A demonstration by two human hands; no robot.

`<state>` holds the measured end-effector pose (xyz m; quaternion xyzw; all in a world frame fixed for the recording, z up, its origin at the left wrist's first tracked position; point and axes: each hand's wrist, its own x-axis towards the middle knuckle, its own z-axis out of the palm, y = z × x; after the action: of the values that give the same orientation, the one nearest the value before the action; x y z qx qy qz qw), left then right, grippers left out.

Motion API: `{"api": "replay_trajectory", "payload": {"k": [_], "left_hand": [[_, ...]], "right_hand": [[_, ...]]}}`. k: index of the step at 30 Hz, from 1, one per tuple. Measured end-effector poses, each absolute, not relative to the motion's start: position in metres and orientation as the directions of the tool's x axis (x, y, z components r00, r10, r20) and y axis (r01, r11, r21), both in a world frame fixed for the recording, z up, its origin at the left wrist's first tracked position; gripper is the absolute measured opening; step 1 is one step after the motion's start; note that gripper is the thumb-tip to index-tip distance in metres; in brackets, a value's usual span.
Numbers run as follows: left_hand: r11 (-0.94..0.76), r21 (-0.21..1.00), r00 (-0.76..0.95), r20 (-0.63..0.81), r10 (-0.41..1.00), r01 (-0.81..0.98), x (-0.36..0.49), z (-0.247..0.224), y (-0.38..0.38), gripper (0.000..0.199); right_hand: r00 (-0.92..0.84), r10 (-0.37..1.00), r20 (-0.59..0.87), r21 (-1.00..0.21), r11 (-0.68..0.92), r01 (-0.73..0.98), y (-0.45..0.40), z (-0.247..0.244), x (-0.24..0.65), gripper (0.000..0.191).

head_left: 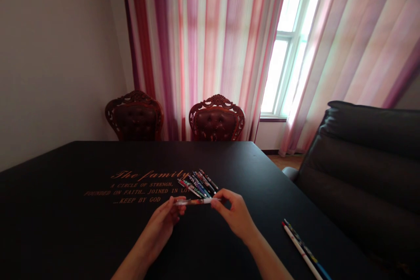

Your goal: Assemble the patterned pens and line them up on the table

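Note:
A pen with a white and reddish-brown barrel (197, 201) is held level between my two hands, above the black table (82, 236). My left hand (167, 215) is closed on its left end, fingers curled around it. The thumb and fingers of my right hand (232, 210) pinch the right end. Just beyond the held pen, several patterned pens (199, 183) lie side by side on the table, slanting away to the left. Part of their near ends is hidden by my right hand and the held pen.
Two longer pens, one white (300, 247) and one dark patterned with blue (306, 249), lie at the table's right side. Carved chairs (216, 122) stand behind the far edge. A black armchair (367, 175) is on the right.

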<state>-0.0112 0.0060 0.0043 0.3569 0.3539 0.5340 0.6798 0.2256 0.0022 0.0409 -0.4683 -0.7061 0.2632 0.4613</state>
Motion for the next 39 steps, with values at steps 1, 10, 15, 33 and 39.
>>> {"api": "replay_trajectory", "payload": {"k": [1, 10, 15, 33, 39], "left_hand": [[0.175, 0.86, 0.181, -0.098, 0.979, -0.479, -0.011, 0.004, 0.006, 0.037], [0.154, 0.841, 0.188, -0.063, 0.98, -0.518, -0.006, -0.003, 0.006, 0.032], [0.159, 0.798, 0.188, -0.059, 0.98, -0.581, -0.008, 0.001, 0.004, 0.032], [-0.018, 0.916, -0.002, 0.019, 1.0, -0.401, -0.009, 0.009, 0.004, 0.044], [-0.013, 0.991, -0.03, 0.009, 1.0, -0.135, -0.016, -0.003, 0.013, 0.059]], "right_hand": [[-0.139, 0.906, 0.401, -0.806, 0.42, 0.417, 0.002, 0.041, 0.226, 0.014], [-0.155, 0.912, 0.381, -0.823, 0.411, 0.393, 0.0, 0.042, 0.219, 0.014], [-0.161, 0.915, 0.37, -0.811, 0.403, 0.424, -0.002, 0.038, 0.216, 0.012], [-0.285, 0.862, 0.42, -0.669, 0.506, 0.545, -0.001, 0.034, 0.213, 0.007], [-0.235, 0.83, 0.506, -0.513, 0.508, 0.692, -0.006, 0.068, 0.223, 0.004]]}}
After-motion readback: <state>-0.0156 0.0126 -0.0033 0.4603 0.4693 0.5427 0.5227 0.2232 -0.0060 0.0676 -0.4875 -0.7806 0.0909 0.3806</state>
